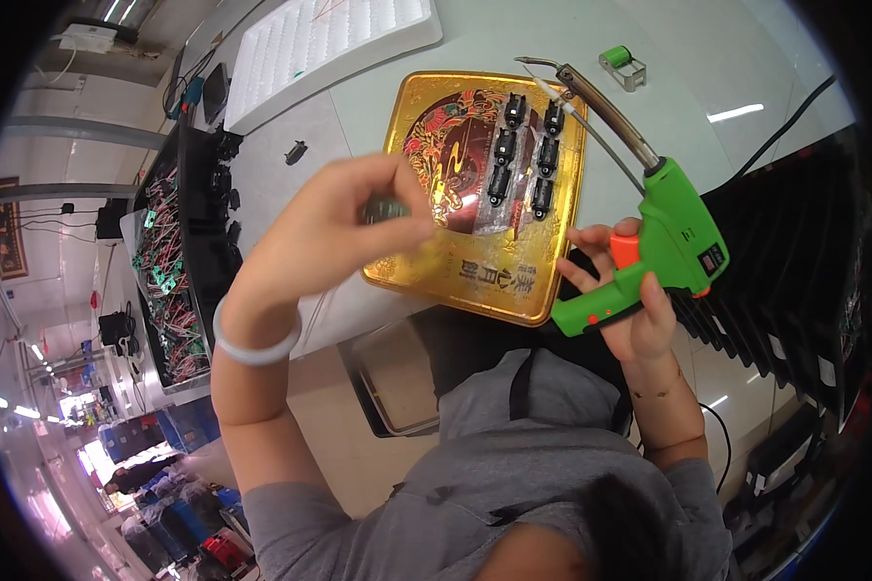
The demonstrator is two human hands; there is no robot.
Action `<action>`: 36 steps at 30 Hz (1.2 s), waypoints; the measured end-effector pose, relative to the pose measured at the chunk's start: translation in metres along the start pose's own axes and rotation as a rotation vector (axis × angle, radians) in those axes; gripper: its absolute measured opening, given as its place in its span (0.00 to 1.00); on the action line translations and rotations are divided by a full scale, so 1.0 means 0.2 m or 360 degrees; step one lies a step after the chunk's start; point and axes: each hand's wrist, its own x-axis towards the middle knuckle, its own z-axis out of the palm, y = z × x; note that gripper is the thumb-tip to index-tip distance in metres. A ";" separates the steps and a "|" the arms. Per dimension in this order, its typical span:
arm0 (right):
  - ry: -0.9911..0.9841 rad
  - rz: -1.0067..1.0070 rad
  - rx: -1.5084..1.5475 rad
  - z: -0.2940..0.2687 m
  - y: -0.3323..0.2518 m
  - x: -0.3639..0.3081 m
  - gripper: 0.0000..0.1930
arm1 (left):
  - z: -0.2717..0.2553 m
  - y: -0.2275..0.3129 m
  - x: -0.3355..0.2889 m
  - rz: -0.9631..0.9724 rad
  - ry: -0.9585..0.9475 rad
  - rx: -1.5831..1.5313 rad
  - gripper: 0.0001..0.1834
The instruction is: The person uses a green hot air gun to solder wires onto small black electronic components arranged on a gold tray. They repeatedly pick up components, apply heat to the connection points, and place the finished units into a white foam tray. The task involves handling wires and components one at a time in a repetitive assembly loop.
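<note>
My right hand (641, 329) grips a green soldering gun (683, 228) by its handle, with fingers beside the orange trigger. Its long metal barrel and thin feed tube slant up to the left, and the tips hang over the upper edge of a gold tin lid (409, 121). On the lid lie several small black cylindrical parts (499, 184), set in two rows on clear plastic. My left hand (325, 228) is raised over the lid's left edge, fingers curled and thumb near the forefinger. Something dark greenish shows within the curl, too unclear to name.
A green roll in a metal holder (623, 70) stands at the far right. One loose black part (295, 152) lies left of the lid. A white foam tray (334, 48) sits at the back. Wired green boards fill a black tray (199, 242) at left; black trays (775, 242) stack right.
</note>
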 end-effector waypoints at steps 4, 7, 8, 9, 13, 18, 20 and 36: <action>0.0035 -0.0010 -0.0015 -0.03 0.02 0.01 0.24 | 0.03 -0.08 0.23 -0.0069 -0.0017 0.0037 0.06; 0.0022 -0.0059 -0.0212 -0.08 -0.05 -0.02 0.27 | 0.11 -0.13 0.32 -0.0122 0.0047 -0.0008 0.05; 0.0020 -0.0069 -0.0314 -0.12 -0.09 -0.05 0.28 | 0.15 -0.15 0.33 -0.0117 0.0069 0.0033 0.05; 0.0017 -0.0078 -0.0417 -0.14 -0.13 -0.07 0.29 | 0.18 -0.17 0.34 -0.0110 0.0091 0.0074 0.05; 0.0173 -0.0015 -0.0892 -0.17 -0.24 -0.16 0.33 | 0.24 -0.20 0.31 0.0039 0.0299 0.0511 0.03; 0.0295 -0.0063 -0.1127 -0.16 -0.27 -0.22 0.33 | 0.31 -0.21 0.29 0.0285 0.0512 0.0617 0.05; 0.0419 -0.0012 -0.1061 -0.15 -0.27 -0.23 0.36 | 0.32 -0.23 0.29 0.0259 0.0544 0.0394 0.06; 0.0477 0.0005 -0.1087 -0.15 -0.25 -0.21 0.31 | 0.31 -0.28 0.31 0.0170 0.0436 0.0186 0.04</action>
